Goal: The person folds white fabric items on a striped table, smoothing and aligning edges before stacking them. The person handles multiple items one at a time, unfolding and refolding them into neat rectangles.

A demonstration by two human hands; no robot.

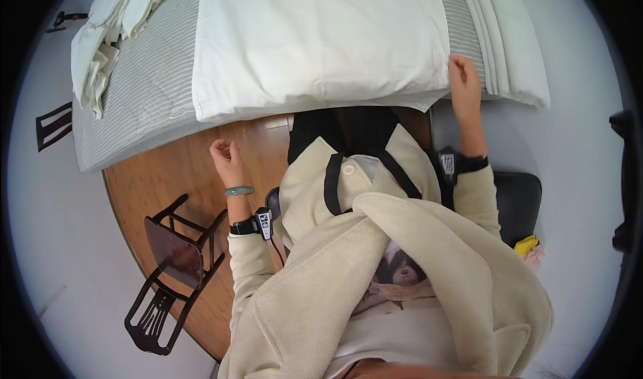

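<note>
A smooth white cloth [321,37] lies spread over the grey-and-white striped bed cover [157,71], its near edge hanging slightly over the bed's side. My right hand [465,84] is at the cloth's right edge, fingers pinched together on it just above its near right corner. Off the bed's near edge, to the left of my lap, my left hand [228,161] hovers above the floor. Its fingers are curled in and nothing shows in them. A green bangle [239,191] circles that wrist, and both forearms wear black straps with small devices.
Folded white cloths [512,41] are layered at the bed's right side. A rumpled pile of white cloths [100,51] lies at its far left. A dark wooden chair [175,252] stands on the wooden floor at left. A black seat [519,201] with a yellow item [526,245] is at right.
</note>
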